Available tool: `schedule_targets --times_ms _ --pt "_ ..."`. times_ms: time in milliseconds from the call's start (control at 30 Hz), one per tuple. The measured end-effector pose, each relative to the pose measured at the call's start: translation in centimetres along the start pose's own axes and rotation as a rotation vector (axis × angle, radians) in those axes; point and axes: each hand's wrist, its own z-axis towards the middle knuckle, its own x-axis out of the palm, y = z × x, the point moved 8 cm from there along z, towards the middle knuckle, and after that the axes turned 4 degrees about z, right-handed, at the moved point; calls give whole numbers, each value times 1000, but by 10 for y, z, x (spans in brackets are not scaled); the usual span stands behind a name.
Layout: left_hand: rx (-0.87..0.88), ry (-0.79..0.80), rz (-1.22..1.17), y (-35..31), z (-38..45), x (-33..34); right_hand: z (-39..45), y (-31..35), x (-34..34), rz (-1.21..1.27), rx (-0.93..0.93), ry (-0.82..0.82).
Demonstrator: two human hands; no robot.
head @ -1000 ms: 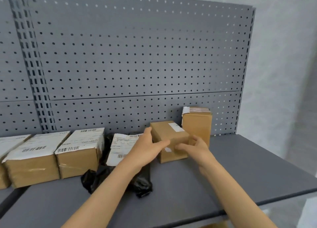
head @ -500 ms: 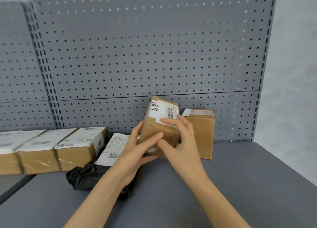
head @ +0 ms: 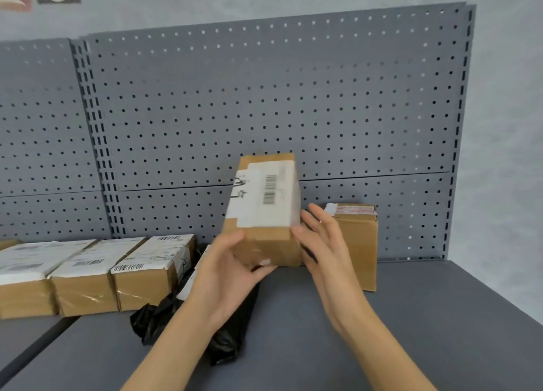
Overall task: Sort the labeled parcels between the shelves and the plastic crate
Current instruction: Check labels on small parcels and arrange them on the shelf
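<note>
1. Since 0.5 s ago, small parcel (head: 264, 214) is being raised higher above shelf (head: 411, 317), label facing cam.
2. L hand (head: 227, 270) is gripping its lower left corner, thumb curled on front.
3. R hand (head: 321, 243) is lying loosely open, fingers straight, fingertips touching parcel's right edge.
4. Upright box (head: 360, 243) is standing behind R hand.

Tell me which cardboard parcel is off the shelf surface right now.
The small parcel held up between the left hand and right hand, barcode label facing the camera. The others sit on the shelf.
</note>
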Motion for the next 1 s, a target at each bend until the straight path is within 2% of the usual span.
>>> schedule_targets --times_ms 67,133,267,400,500,600,667,700,767,867,1000 --pt "-39 102 -246 4 0 12 -2 -6 3 -63 63 10" --pt "-74 124 -382 7 2 15 -4 -10 5 -85 113 9" --pt "-46 98 -337 11 7 12 -7 -11 9 -138 124 36" --pt "-49 62 -33 20 9 7 -4 -7 8 -184 100 -38" --pt "-68 62 224 26 9 10 0 1 -6 -336 36 -143" --pt "32 -145 407 11 11 0 2 11 -20 -506 -13 -155" --pt "126 -300 578 -8 13 -13 5 16 -31 -636 -25 -108" --pt "171 -328 679 -17 14 -16 7 16 -36 -667 -4 -68" --pt "214 -270 878 -27 17 -19 10 11 -43 -687 86 31" --pt "155 -133 1081 -18 19 -20 10 0 -48 -704 184 104" --pt "81 -160 1151 -8 11 -33 8 -15 -54 -603 220 105"
